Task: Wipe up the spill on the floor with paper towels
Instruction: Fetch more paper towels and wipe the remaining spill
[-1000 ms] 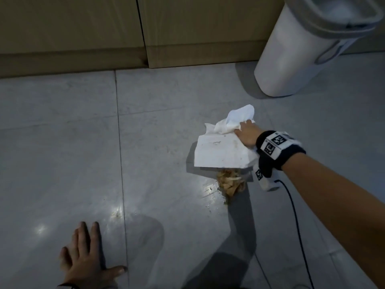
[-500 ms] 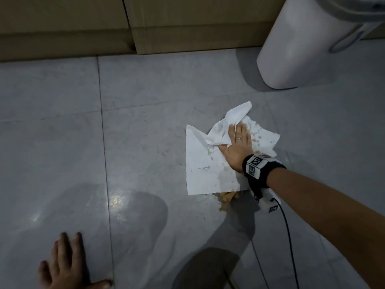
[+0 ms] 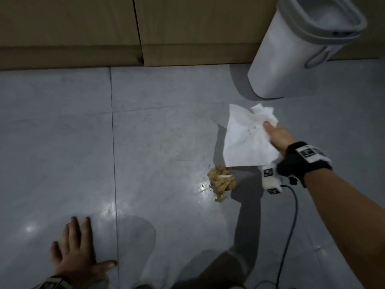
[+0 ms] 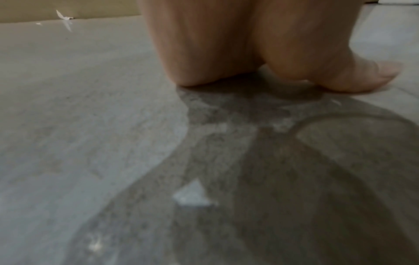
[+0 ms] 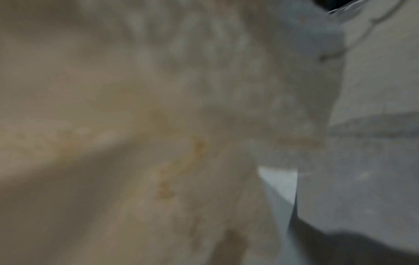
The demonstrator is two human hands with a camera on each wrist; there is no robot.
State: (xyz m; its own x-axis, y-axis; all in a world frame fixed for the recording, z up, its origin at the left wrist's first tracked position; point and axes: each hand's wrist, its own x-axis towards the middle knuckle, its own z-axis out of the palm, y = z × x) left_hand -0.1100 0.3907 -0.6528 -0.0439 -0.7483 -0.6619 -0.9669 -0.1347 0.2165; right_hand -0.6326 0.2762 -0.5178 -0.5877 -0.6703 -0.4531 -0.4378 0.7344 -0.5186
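The right hand (image 3: 278,135) grips the paper towel (image 3: 248,140), fingers curled into its bunched upper corner, and the sheet hangs off the floor (image 3: 166,142) with its shadow showing beneath. The towel sits just beyond the spill (image 3: 221,180), between it and the bin (image 3: 291,51), its lower edge almost over the far side of the mess. In the right wrist view the towel (image 5: 181,125) fills the picture, blurred, with yellow-brown stains across it, and a strip of floor (image 5: 362,179) shows past its edge.

The spill is a brown, stringy clump on the tile with wet specks and smears on its near side, glinting under the light. It lies uncovered, well short of the bin and close to the right wrist.

The left hand (image 3: 77,251) is far from the spill, down at the near edge, pressed flat on the floor with fingers straight and spread, thumb out to the side, holding nothing. The left wrist view shows the palm heel (image 4: 226,44) planted on the tile (image 4: 90,125).

The bin stands against the cabinets (image 3: 187,28), lid open. A black cable (image 3: 291,215) trails from the right wristband (image 3: 302,161).
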